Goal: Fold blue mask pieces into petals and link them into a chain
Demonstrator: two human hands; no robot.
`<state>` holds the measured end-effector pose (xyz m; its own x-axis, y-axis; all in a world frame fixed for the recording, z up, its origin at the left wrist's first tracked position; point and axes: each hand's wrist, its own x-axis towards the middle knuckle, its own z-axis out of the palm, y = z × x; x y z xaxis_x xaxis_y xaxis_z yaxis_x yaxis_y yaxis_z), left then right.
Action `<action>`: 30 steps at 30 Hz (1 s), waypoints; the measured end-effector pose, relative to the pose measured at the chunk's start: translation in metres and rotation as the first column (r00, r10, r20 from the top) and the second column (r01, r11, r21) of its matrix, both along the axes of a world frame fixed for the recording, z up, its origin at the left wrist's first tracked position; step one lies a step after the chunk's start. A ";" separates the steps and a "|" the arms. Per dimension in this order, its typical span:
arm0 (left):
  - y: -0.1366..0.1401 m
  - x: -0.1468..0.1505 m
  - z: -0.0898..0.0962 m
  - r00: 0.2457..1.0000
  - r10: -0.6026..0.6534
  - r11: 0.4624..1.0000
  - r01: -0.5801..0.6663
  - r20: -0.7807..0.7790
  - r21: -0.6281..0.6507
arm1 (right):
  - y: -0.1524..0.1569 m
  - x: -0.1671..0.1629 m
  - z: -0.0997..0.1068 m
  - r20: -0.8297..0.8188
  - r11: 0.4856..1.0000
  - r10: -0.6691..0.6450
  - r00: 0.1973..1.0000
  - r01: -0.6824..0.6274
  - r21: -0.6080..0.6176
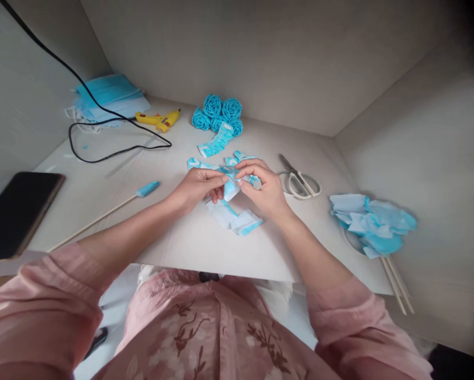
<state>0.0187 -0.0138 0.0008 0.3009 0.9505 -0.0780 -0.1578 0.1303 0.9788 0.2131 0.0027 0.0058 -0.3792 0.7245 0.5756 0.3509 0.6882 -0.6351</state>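
Observation:
My left hand [203, 184] and my right hand [263, 184] meet above the middle of the table, both closed on one small blue-and-white piece of face-mask fabric [231, 190]. Thumbs and fingertips pinch it from either side. Below it lie flat fabric pieces [245, 220], white with blue edges. More folded blue strips show just behind my fingers, partly covered by them. A pleated blue strip [217, 141] rests farther back, against a cluster of several rolled blue fabric roses [217, 113]. Scissors [300, 179] with white handles lie right of my right hand.
A yellow glue gun [160, 120] with a looping black cord [120, 113] lies at the back left, near stacked face masks [108, 97]. A blue-tipped stick [102, 216] and a phone [21, 214] are on the left. At right, fabric scraps [373, 219] top a round container beside sticks [397, 285].

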 end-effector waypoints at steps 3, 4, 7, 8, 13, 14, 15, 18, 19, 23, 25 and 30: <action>0.000 -0.001 -0.001 1.000 -0.010 1.000 0.009 0.018 0.009 | 0.000 0.000 0.000 0.048 1.000 -0.005 0.999 0.004 0.029; 0.000 -0.001 -0.002 1.000 -0.007 1.000 0.007 0.020 0.010 | 0.000 0.000 -0.001 0.060 0.999 -0.005 0.998 0.003 0.036; 0.001 0.000 -0.004 1.000 0.010 1.000 -0.010 0.014 0.022 | 0.000 -0.001 -0.002 0.083 0.999 -0.007 0.997 0.002 0.051; 0.001 0.000 -0.004 1.000 0.015 0.999 -0.016 0.008 0.029 | -0.001 -0.001 -0.002 0.088 0.998 -0.007 0.996 0.002 0.056; 0.001 0.001 -0.001 0.994 0.082 0.996 -0.078 -0.071 0.051 | -0.003 -0.003 0.000 0.093 0.997 0.042 0.995 -0.047 0.054; 0.001 0.002 0.001 0.991 0.103 0.994 -0.099 -0.082 0.053 | -0.004 -0.002 0.001 0.078 0.997 0.072 0.994 -0.074 0.016; 0.000 0.002 0.002 0.989 0.123 0.991 -0.118 -0.088 0.057 | -0.005 -0.002 0.001 0.047 0.994 0.101 0.994 -0.100 -0.040; -0.001 0.003 0.004 0.983 0.155 0.985 -0.148 -0.095 0.084 | -0.006 0.000 0.003 -0.089 0.961 0.104 0.991 -0.123 -0.246; -0.001 0.003 0.004 0.982 0.161 0.984 -0.152 -0.101 0.094 | -0.006 0.000 0.003 -0.110 0.948 0.075 0.991 -0.105 -0.299; 0.000 0.003 0.002 0.976 0.176 0.979 -0.159 -0.130 0.127 | -0.004 -0.002 0.002 -0.043 0.922 0.003 0.999 -0.019 -0.387; 0.001 0.002 0.000 0.974 0.175 0.977 -0.155 -0.140 0.146 | -0.003 -0.003 0.002 -0.008 0.918 -0.006 1.000 0.002 -0.397; 0.001 0.003 -0.001 0.968 0.186 0.971 -0.154 -0.171 0.186 | -0.002 -0.005 0.001 -0.023 0.894 0.006 1.000 -0.016 -0.448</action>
<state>0.0214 -0.0127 -0.0004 0.1295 0.9903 0.0495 0.0235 -0.0529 0.9983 0.2083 0.0003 0.0070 -0.3800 0.9033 0.1991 0.3282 0.3330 -0.8840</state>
